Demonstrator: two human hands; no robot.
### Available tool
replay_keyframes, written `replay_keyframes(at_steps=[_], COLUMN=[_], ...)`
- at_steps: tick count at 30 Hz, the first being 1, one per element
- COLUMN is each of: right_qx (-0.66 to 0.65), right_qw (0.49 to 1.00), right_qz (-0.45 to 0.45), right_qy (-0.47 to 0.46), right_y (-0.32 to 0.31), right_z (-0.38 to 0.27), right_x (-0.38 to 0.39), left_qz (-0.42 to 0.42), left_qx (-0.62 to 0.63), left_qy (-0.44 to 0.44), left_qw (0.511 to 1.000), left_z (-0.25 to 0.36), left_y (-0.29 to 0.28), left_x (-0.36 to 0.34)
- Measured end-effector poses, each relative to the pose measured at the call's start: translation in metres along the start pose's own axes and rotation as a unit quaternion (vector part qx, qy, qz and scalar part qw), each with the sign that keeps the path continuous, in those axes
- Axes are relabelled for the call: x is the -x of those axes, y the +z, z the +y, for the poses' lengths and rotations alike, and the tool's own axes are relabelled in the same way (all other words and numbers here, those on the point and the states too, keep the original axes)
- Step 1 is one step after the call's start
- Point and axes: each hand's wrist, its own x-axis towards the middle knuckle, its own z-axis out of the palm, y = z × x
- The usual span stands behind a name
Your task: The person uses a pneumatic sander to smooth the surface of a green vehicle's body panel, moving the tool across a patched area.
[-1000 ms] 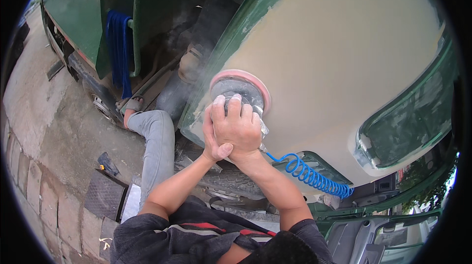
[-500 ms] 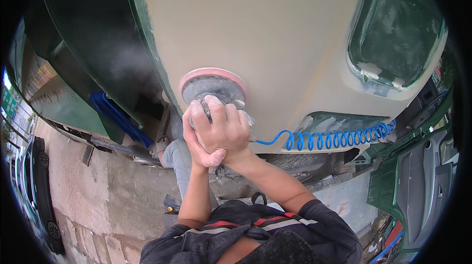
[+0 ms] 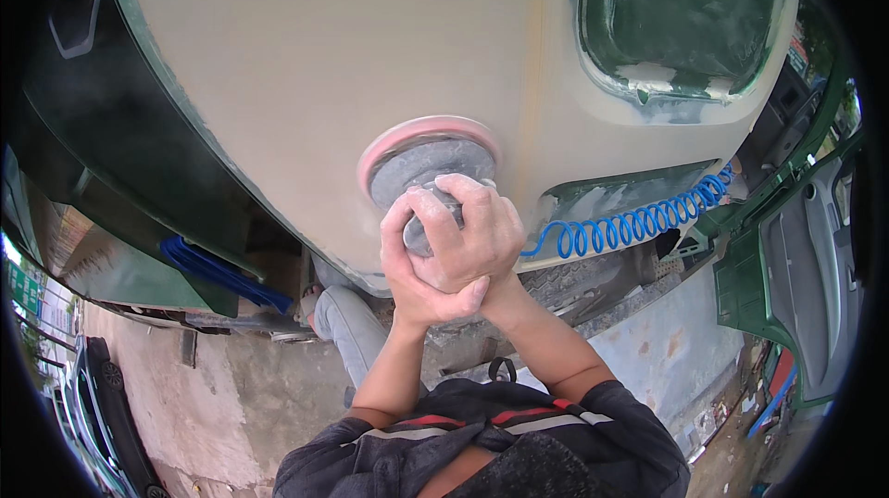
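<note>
Both my hands are closed around a dusty grey air sander (image 3: pixel 431 170). My right hand (image 3: pixel 477 231) grips its body from above, with fingers bent and knuckles white with dust. From the left, my left hand (image 3: pixel 412 285) wraps the sander's side, its thumb crossing my right wrist; some of its fingers are hidden. The sander's round pad, with a pink rim, lies against a beige vehicle body panel (image 3: pixel 324 53). A coiled blue air hose (image 3: pixel 602 232) runs right from beside my right hand.
A green, partly sanded window recess (image 3: pixel 681 21) is at upper right. A dark opening and a rolled blue hose (image 3: pixel 222 276) lie left. A detached green door (image 3: pixel 787 285) stands at right. Another person's grey-trousered leg (image 3: pixel 352 327) shows below the panel, and a parked car (image 3: pixel 111 415) is lower left.
Both hands and the sander have moved right along the panel, toward the yellowish vertical line. The view has shifted too, and the dust haze at left has thinned.
</note>
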Motion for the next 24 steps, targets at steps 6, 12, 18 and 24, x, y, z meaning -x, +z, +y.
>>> replay_keyframes(at_steps=[6,12,18,24], right_qx=[-0.009,-0.042,-0.061,-0.068], right_qw=[1.0,0.999,0.997,0.997], right_qz=[0.018,-0.03,-0.039,-0.002], right_qy=[-0.003,-0.006,-0.036,0.022], right_y=[-0.001,0.015,0.054,0.012], right_z=[0.016,-0.058,-0.11,-0.046], right_x=[0.008,-0.003,-0.015,-0.018], left_qz=[-0.033,0.095,0.207,0.095], left_qx=[-0.027,0.027,-0.06,-0.054], left_qy=[0.003,-0.031,-0.003,0.005], left_qw=[0.999,0.995,0.977,0.994], left_z=[0.001,0.016,0.022,0.021], left_y=[0.008,-0.035,-0.096,-0.028], left_x=[0.002,0.015,-0.006,-0.001])
